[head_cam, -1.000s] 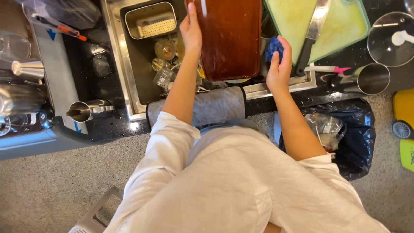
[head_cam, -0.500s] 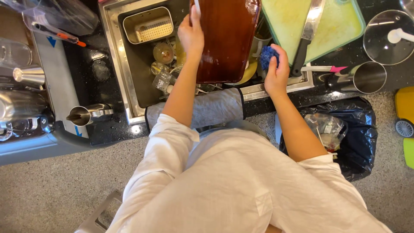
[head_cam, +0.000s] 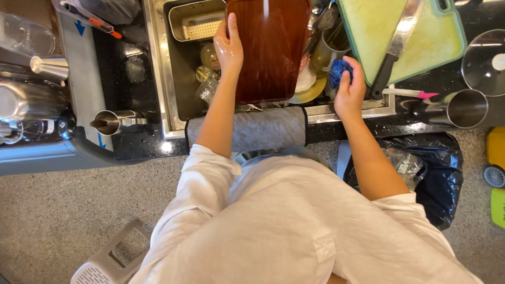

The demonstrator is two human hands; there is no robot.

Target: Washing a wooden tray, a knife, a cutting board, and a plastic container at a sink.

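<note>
From the head view I look straight down over a white shirt (head_cam: 294,226) at a sink (head_cam: 176,105) set in a dark counter (head_cam: 137,142).

Left hand (head_cam: 229,48): I read its grip as pressed onto the left edge of a brown tray (head_cam: 271,47), fingers flat on the wet face and pointing away from the body. The tray stands tilted over the sink basin, its lower edge down among the dishes, with a stream of water striking its upper middle.

Right hand (head_cam: 350,89): its grip pinches a blue sponge (head_cam: 340,71) between fingers and thumb. The sponge sits just beside the tray's right edge, apart from it, above the sink's right rim.

Within the basin, left of the tray, lie a rectangular metal pan (head_cam: 197,23) and several glass jars (head_cam: 209,79). A white plate (head_cam: 305,79) shows under the tray's lower right corner.

A grey towel (head_cam: 258,126) hangs over the front sink rim, between the two forearms.

Right of the sink, a green cutting board (head_cam: 421,37) carries a large knife (head_cam: 397,47). A steel cup (head_cam: 465,108) lies on its side near the counter's front edge. A steel jug (head_cam: 113,122) stands on the counter left of the sink. A black rubbish bag (head_cam: 431,173) sits on the floor below the right forearm.
</note>
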